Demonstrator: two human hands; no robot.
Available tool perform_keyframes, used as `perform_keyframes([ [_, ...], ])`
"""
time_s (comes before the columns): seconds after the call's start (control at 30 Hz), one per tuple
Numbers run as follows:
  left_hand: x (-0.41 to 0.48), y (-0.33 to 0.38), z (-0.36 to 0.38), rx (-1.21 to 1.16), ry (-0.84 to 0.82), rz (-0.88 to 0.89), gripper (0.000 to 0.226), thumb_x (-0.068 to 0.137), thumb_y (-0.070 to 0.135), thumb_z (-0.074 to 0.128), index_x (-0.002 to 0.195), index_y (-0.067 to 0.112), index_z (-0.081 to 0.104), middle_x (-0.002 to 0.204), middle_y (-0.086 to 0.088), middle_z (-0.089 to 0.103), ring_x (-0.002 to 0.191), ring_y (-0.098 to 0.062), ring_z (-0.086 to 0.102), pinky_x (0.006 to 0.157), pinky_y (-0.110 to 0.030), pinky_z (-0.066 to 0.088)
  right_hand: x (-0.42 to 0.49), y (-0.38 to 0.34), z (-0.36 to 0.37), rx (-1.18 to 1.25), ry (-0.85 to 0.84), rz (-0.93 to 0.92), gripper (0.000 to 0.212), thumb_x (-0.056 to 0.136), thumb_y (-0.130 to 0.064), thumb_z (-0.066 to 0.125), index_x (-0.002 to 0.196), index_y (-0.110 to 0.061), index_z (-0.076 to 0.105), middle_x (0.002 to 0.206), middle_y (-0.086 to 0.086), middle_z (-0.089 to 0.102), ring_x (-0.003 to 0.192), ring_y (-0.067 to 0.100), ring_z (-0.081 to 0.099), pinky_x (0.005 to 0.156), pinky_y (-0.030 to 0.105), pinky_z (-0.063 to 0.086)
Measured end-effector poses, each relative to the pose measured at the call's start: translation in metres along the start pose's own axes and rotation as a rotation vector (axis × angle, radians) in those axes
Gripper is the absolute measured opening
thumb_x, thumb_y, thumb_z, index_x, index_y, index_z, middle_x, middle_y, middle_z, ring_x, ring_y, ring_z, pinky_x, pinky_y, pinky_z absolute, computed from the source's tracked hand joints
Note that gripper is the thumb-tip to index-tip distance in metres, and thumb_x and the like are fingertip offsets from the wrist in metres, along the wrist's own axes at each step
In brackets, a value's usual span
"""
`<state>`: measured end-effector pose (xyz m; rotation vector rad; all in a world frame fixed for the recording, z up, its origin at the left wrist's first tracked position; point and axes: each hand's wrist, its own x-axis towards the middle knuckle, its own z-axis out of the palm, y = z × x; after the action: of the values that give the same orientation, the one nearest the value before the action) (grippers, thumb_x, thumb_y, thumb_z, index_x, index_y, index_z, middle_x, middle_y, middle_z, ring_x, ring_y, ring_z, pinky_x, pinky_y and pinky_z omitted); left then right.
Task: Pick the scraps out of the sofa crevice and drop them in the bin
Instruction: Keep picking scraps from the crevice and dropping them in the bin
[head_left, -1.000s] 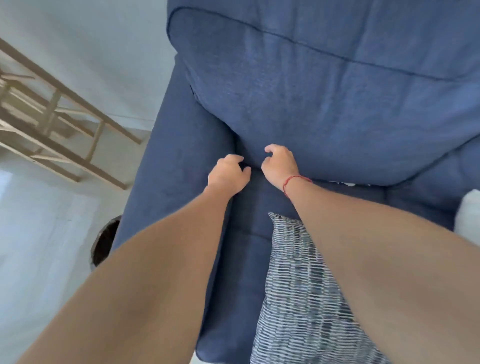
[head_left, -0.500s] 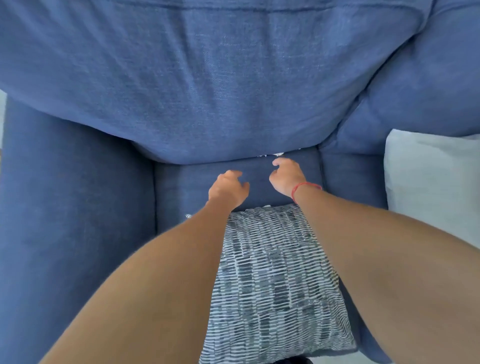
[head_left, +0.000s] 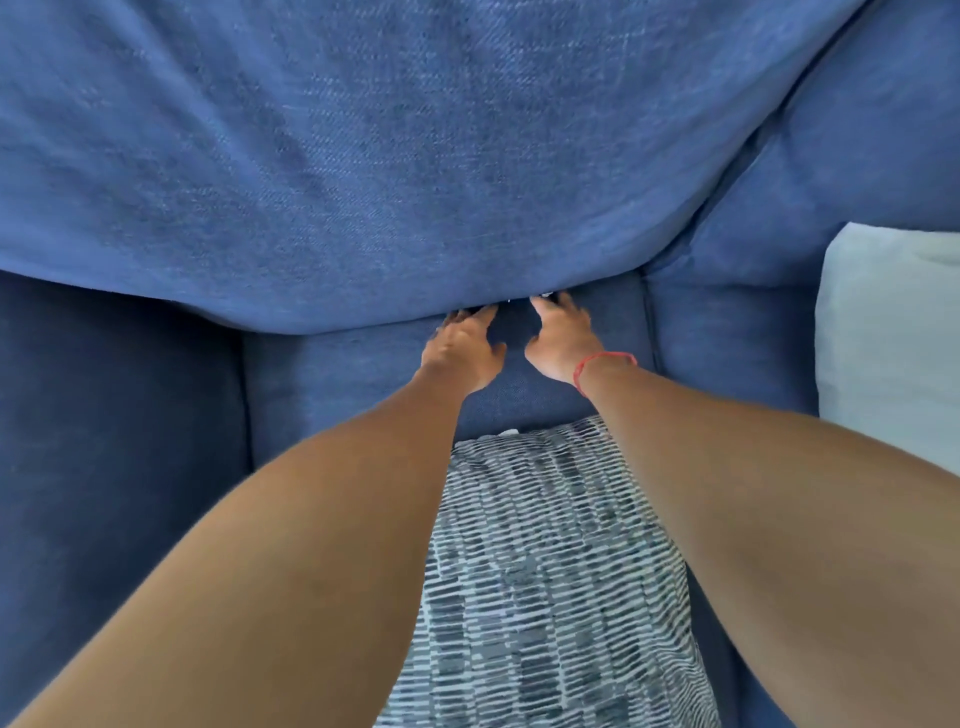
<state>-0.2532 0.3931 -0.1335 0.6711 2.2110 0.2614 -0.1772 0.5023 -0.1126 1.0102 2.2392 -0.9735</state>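
scraps (head_left: 545, 296) in crevice (head_left: 511, 304) straight ahead, strung left-right | right hand (head_left: 563, 340) nearest, fingers spread, empty | left hand (head_left: 462, 351) open, fingertips at gap (bin out of view)

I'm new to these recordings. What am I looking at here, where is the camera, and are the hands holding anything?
No machine here: a person wears a camera on the head, looking down along both bare arms. The left hand and right hand reach with spread fingers into the crevice between the blue sofa's back cushion and seat. Small pale scraps show there. Neither hand visibly holds anything. A patterned cushion lies between the arms; a pale cushion sits right.
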Motion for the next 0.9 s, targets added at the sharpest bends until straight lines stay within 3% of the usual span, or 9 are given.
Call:
perform_keyframes([
  [0.2,0.011,0.001,0.021,0.222,0.091,0.044,0.069,0.09,0.04,0.049,0.151,0.039,0.017,0.156,0.001,0.031,0.144,-0.029,0.026,0.109,-0.051,0.026,0.025,0.019,0.001,-0.14,-0.053,-0.081,0.068,0.087,-0.011,0.054,0.147,-0.031,0.03,0.145,0.005,0.03,0.129,0.032,0.025,0.106,0.045,0.041],
  [0.33,0.022,0.002,0.01,0.301,0.03,0.026,0.072,0.086,0.052,0.05,0.15,0.041,0.018,0.149,0.001,0.043,0.14,-0.028,0.033,0.116,-0.051,0.017,0.028,0.023,-0.002,-0.151,-0.04,-0.118,0.062,0.088,-0.014,0.059,0.144,-0.025,0.036,0.145,0.003,0.038,0.126,0.033,0.029,0.105,0.041,0.042],
  [0.43,0.023,0.0,0.009,0.342,-0.018,0.013,0.077,0.086,0.058,0.047,0.151,0.039,0.013,0.156,0.003,0.032,0.145,-0.026,0.025,0.119,-0.05,0.012,0.027,0.024,-0.005,-0.159,-0.033,-0.122,0.058,0.088,-0.013,0.058,0.142,-0.022,0.04,0.143,0.002,0.043,0.13,0.031,0.028,0.104,0.039,0.042],
  [0.57,0.026,0.005,0.007,0.336,-0.062,-0.03,0.078,0.086,0.06,0.045,0.152,0.039,0.009,0.159,0.004,0.024,0.147,-0.024,0.018,0.12,-0.048,0.009,0.031,0.019,-0.006,-0.207,-0.085,-0.101,0.065,0.089,-0.009,0.056,0.146,-0.028,0.032,0.149,-0.001,0.034,0.131,0.031,0.026,0.103,0.036,0.041],
  [0.77,0.021,0.012,0.006,0.303,0.005,-0.049,0.071,0.087,0.053,0.05,0.149,0.028,0.026,0.144,-0.002,0.047,0.138,-0.024,0.037,0.116,-0.046,0.022,0.024,0.015,-0.001,-0.206,-0.005,-0.076,0.052,0.089,0.002,0.051,0.137,-0.014,0.042,0.14,0.001,0.044,0.128,0.031,0.032,0.095,0.038,0.045],
  [0.9,0.005,0.014,0.007,0.205,0.02,-0.042,0.07,0.09,0.041,0.053,0.151,0.022,0.022,0.146,-0.006,0.045,0.135,-0.027,0.041,0.111,-0.044,0.033,0.014,0.015,-0.003,-0.126,0.039,-0.113,0.06,0.088,0.005,0.049,0.143,-0.019,0.043,0.139,0.005,0.052,0.126,0.032,0.042,0.101,0.041,0.046],
])
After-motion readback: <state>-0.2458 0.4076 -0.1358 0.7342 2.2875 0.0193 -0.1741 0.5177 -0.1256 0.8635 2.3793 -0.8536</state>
